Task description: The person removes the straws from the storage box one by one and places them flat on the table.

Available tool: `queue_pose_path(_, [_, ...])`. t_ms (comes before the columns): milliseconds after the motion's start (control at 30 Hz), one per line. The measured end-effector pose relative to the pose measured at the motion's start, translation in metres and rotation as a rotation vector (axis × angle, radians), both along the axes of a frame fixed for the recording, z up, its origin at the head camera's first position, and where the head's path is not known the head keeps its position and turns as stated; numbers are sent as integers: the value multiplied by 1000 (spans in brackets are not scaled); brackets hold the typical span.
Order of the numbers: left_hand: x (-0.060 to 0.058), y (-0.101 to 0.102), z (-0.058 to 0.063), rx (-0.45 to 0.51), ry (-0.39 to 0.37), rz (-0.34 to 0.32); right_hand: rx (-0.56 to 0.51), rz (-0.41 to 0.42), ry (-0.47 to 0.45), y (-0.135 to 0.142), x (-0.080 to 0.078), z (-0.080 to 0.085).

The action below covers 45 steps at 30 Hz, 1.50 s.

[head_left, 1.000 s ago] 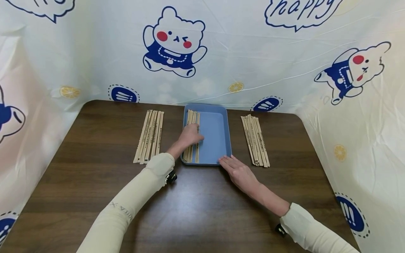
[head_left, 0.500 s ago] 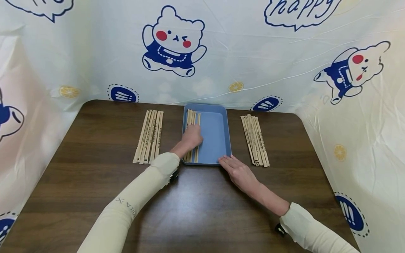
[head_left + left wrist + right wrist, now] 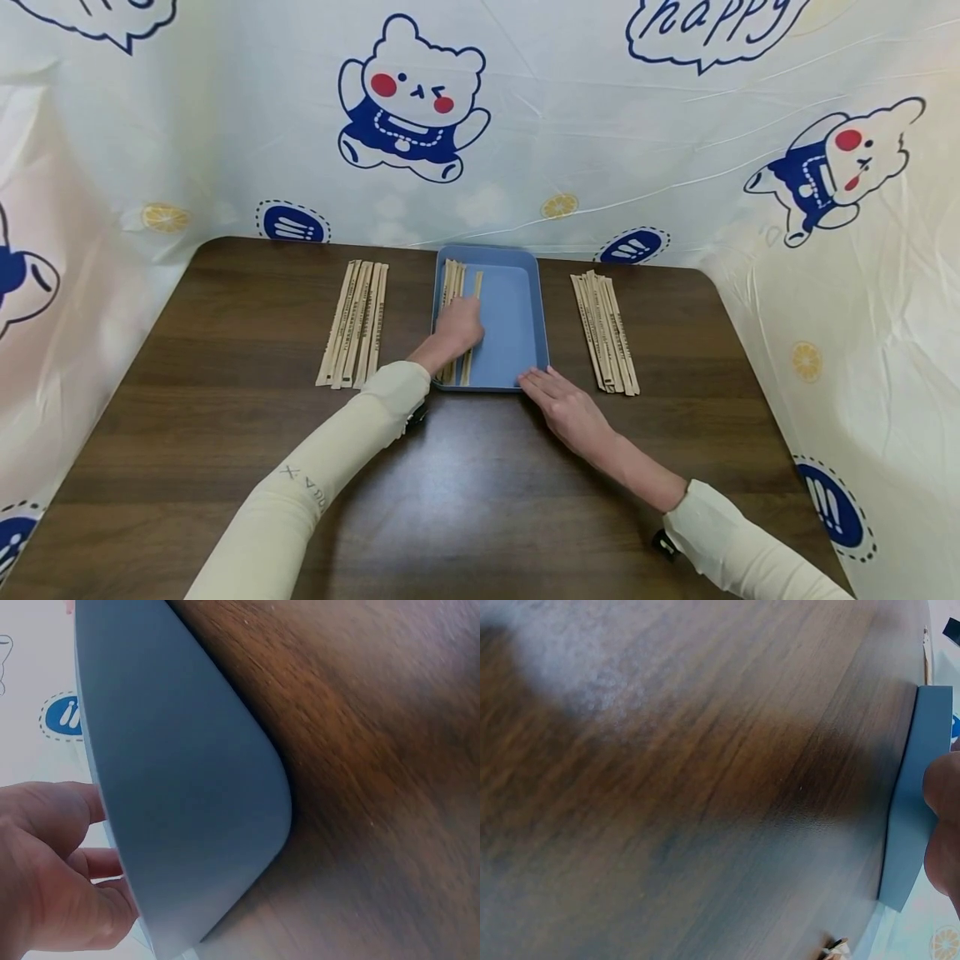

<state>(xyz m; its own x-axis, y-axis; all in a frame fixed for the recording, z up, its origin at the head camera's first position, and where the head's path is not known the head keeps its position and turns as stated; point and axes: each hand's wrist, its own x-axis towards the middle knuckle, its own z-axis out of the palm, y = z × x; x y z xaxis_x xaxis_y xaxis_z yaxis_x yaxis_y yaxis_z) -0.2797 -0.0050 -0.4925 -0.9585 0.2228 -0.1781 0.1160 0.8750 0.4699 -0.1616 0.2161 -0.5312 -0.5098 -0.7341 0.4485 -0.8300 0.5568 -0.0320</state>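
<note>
A blue rectangular tray [image 3: 513,325] stands near the table's far edge. Along its left side lie several long, thin sticks in printed paper sleeves [image 3: 452,279], like wrapped chopsticks. My left hand [image 3: 460,323] is inside the tray with curled fingers, pinching one paper-wrapped stick [image 3: 477,285] that slants a little away from the others; its middle is hidden under the hand. In the left wrist view the tray wall [image 3: 187,780] hides the fingertips. My right hand [image 3: 567,407] rests with straight fingers on the tray's near right corner, touching the wall in the right wrist view.
One bundle of paper-wrapped sticks [image 3: 352,325] lies left of the tray, another bundle [image 3: 605,333] right of it. A printed curtain [image 3: 555,125] hangs behind and beside the brown wooden table [image 3: 450,500].
My left hand has turned, fingers now tucked down, and shifted slightly right. The stick under it has slid right at its far end, widening the gap to the others. The right hand stays put.
</note>
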Motion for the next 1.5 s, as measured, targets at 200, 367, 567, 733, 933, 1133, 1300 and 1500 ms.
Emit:
queue_pose_path(200, [3,-1,6,50,-40,4,3,-2,1,0,0,0])
queue_pose_path(367, [3,-4,12,102,-112,10,4,-5,19,-1,1,1])
queue_pose_path(567, [2,-13,20,193,-124,5,0,-10,29,-1,2,1])
queue_pose_path(733, [2,-23,28,321,-146,39,-1,-5,30,-1,1,0])
queue_pose_path(933, [2,-39,39,446,-148,120,-12,3,26,-1,1,0])
queue_pose_path(1133, [2,-57,45,554,-173,185,-16,6,21,-1,2,0])
queue_pose_path(1300, [3,-79,49,597,-203,221,-12,3,19,-1,2,0])
queue_pose_path(1500, [4,-111,47,534,-164,241,-12,3,19,-1,1,0])
